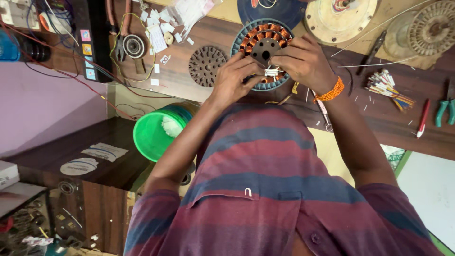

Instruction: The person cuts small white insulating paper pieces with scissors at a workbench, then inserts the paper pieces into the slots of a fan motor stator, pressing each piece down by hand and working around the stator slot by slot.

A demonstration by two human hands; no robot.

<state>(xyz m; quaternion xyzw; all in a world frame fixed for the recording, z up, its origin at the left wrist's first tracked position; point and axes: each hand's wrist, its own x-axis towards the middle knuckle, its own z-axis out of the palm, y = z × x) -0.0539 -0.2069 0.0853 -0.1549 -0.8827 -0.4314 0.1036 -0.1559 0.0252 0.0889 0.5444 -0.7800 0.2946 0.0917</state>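
While both hands meet over the workbench, the left hand (235,78) and the right hand (303,61) pinch a small bundle of thin white strips (273,72) between thumb and fingertips, held right at the near rim of the round motor stator with copper-wound teeth and a teal outer ring (263,47). That stator lies flat on the dark wooden bench (199,33), far from the body and a little right of centre. Lying flat, it appears steady and shows its slots upward, which would explain why the fingers work so close to its edge. An orange beaded band (330,91) sits on the right wrist.

Just left of the stator lies one dark perforated metal disc (205,65), and further left one small round bearing-like ring (134,46) among coloured wires. One bright green plastic bucket (156,132) stands near and to the left, below the bench edge, perhaps for scraps. To the right rest one fan of white strips with coloured ends (386,85), one red-handled tool (423,118) and one pair of teal-handled pliers (445,110), all within arm's reach. At the far right lie two pale round motor covers (339,16).
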